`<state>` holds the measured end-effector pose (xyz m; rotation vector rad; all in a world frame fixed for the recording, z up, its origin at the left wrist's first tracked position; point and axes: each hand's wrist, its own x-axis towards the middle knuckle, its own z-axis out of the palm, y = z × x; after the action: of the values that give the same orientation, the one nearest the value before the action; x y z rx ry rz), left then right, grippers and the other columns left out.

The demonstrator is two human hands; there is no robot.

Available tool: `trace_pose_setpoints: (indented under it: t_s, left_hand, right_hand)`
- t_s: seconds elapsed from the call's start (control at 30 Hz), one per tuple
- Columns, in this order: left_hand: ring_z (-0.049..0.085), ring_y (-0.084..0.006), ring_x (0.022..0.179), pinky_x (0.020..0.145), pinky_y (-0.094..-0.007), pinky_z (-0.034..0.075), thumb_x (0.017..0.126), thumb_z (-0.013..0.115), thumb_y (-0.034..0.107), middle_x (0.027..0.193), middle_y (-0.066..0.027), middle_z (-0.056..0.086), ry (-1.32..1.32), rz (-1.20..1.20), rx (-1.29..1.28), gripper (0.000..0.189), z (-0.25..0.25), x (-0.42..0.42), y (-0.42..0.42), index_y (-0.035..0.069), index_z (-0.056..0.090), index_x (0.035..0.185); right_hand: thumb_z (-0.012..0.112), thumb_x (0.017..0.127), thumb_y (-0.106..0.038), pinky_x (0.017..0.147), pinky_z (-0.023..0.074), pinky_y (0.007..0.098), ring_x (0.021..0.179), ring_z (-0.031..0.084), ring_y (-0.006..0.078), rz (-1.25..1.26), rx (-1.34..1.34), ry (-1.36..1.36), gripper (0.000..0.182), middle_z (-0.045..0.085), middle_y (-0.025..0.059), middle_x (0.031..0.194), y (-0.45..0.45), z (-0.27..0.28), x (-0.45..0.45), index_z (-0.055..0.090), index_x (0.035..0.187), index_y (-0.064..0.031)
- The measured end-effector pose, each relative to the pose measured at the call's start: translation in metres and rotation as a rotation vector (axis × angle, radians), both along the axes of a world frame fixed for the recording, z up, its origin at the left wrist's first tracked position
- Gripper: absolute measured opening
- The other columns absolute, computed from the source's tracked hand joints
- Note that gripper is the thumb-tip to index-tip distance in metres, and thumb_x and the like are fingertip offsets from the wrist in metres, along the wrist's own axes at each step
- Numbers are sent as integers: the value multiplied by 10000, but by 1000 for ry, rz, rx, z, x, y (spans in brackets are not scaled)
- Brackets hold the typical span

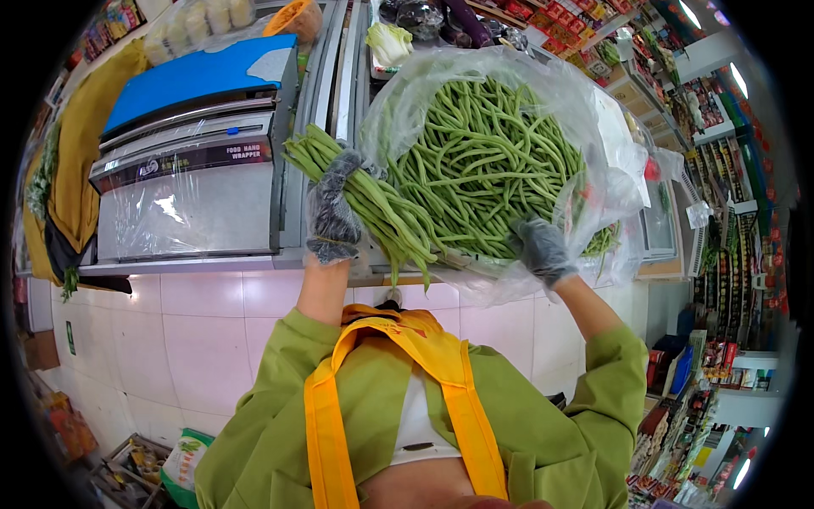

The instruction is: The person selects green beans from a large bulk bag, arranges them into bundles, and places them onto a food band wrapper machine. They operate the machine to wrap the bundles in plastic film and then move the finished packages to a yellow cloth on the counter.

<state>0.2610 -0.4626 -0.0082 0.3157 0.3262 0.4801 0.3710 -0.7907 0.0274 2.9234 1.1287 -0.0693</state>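
My left hand (335, 207), in a grey glove with a clear plastic layer over it, grips a bundle of long green beans (375, 202). The bundle slants, its upper ends near the wrapping machine and its lower ends hanging over the counter's front edge. A big heap of green beans (489, 165) fills an opened clear plastic bag (407, 95) to the right. At the heap's front right, my gloved right hand (540, 248) touches the beans beside the bag's edge. Its fingertips are partly hidden, so I cannot tell whether it holds any.
A food hand wrapper (191, 210) with a blue top (197, 79) stands left. Behind are a cut pumpkin (296, 20), a cabbage (389, 44) and eggplants (467, 22). A mustard cloth (95, 153) hangs at far left. Stocked shelves (725, 254) line the right.
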Motion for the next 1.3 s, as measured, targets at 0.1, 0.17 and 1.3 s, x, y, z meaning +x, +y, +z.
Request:
trace_pose_setpoints:
  t_s: [0.1, 0.17, 1.3]
  left_hand:
    - [607, -208, 812, 777, -392, 526, 844, 652, 43, 869, -69, 612, 3, -13, -42, 268, 3, 3, -10, 86, 563, 1093]
    - [614, -212, 818, 764, -388, 537, 842, 653, 43, 881, -72, 616, -17, -44, -18, 274, 3, 5, -16, 80, 564, 1098]
    - [649, -207, 928, 794, -309, 549, 886, 613, 63, 1055, -89, 653, -176, 9, 668, 273, -25, 15, -48, 44, 599, 1158]
  right_hand:
    - [603, 857, -368, 701, 508, 438, 780, 645, 359, -55, -122, -81, 358, 644, 214, 847, 28, 2, -4, 670, 810, -20]
    - [591, 844, -445, 699, 510, 449, 757, 649, 357, -90, -142, -37, 445, 647, 212, 783, 38, 3, -11, 678, 787, -13]
    - [551, 983, -248, 578, 365, 162, 674, 448, 12, -212, 1050, 847, 222, 545, -65, 775, 120, 66, -37, 616, 1068, -54]
